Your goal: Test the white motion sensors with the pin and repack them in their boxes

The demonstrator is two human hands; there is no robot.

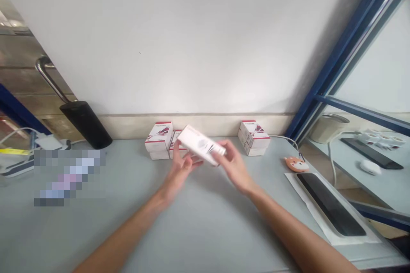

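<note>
Between my two hands, above the desk, a white cardboard box (200, 143) with grey and dark print is held tilted, its right end lower. My left hand (182, 167) grips its left end from below, the fingers partly hidden by the box. Around the right end close the fingers of my right hand (235, 166). Behind and to the left stands a stack of small white and red boxes (158, 140), with another similar box (174, 141) beside it, partly covered by the held box. A second stack of such boxes (255, 138) is right of my right hand, against the wall.
On the right lie an orange animal-shaped item (296, 164) and a dark slab-like device (331, 204) on white paper. A blue-framed mirror or glass panel (365, 115) borders that side. At left are a black cylinder (86, 124) and a power strip (19, 164) with cables.
</note>
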